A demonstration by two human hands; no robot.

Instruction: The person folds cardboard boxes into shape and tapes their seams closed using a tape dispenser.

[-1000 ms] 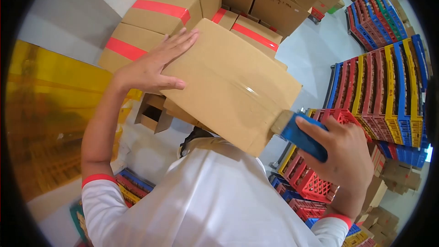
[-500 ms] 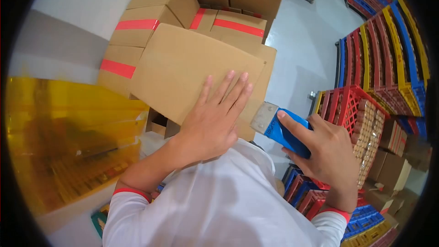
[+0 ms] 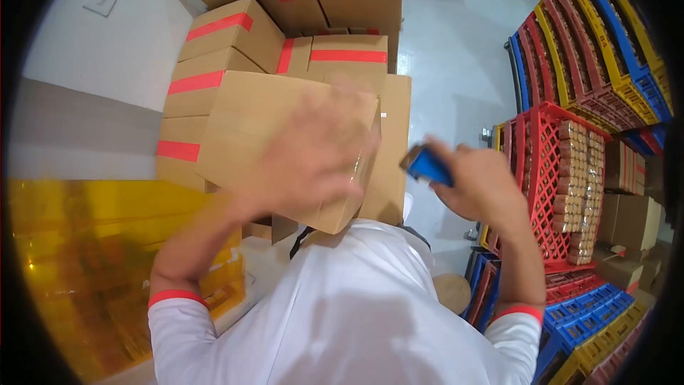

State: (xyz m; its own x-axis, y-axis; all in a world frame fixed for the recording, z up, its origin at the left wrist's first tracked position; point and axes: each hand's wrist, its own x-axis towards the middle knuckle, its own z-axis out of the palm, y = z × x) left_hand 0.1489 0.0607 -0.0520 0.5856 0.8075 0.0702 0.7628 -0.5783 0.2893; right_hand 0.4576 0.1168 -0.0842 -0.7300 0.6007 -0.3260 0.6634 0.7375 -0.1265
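A brown cardboard box [image 3: 246, 121] lies in front of me on other cartons, turned at an angle. Shiny clear tape [image 3: 358, 164] shows on its right end. My left hand [image 3: 306, 153] is over the right part of the box top, smeared by motion, with fingers spread and nothing seen in them; whether it touches the cardboard I cannot tell. To the right of the box, apart from it, my right hand [image 3: 477, 182] grips a blue hand tool with a metal end [image 3: 431, 166]. The tool is blurred and partly covered by my fingers.
Cartons with red tape [image 3: 214, 25] are stacked behind and left of the box. On the right stand a red crate [image 3: 545, 185] of packed goods and stacked coloured crates [image 3: 598, 50]. Yellow translucent sheeting [image 3: 92, 242] is at lower left. Grey floor [image 3: 456, 50] runs between.
My left hand has gone from resting flat on the box to moving in a blur. The box's taped right end has come into view. My right hand has drawn the tool away from the box.
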